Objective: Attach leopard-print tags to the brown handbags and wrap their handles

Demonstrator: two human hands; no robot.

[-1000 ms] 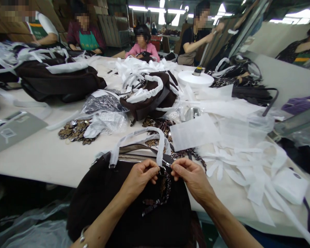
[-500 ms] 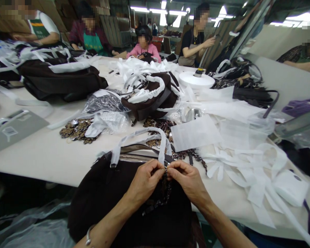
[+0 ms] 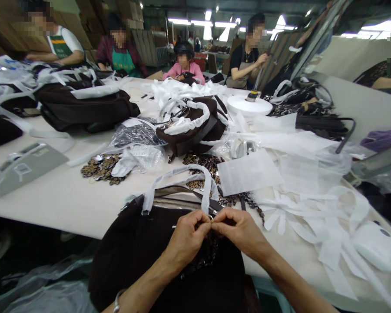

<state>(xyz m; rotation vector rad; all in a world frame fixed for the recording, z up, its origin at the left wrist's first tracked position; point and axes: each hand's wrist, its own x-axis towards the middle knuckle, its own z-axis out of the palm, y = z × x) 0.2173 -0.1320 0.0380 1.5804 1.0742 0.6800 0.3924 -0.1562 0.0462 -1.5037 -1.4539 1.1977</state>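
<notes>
A dark brown bag (image 3: 127,256) leans at the table's front edge, its handles (image 3: 182,170) wrapped in white material. Both hands meet at the base of the right handle end, near a metal ring. My left hand (image 3: 189,232) is pinched, fingertips against those of my right hand (image 3: 236,226), which is pinched too. What lies between the fingertips is too small to make out. Below them a dark beaded chain (image 3: 211,256) hangs against the bag front, partly hidden by my left hand.
On the table (image 3: 52,204) lie leopard-patterned discs (image 3: 102,168), another brown bag (image 3: 195,130), white sheets (image 3: 249,171), white strips (image 3: 329,234) and a white box (image 3: 376,245). A grey-green case (image 3: 29,167) stands left. Several people are around the table.
The view has shifted slightly, so the scene sits a little lower and further right. My fingertips have come closer together, still pinched at the handle base.
</notes>
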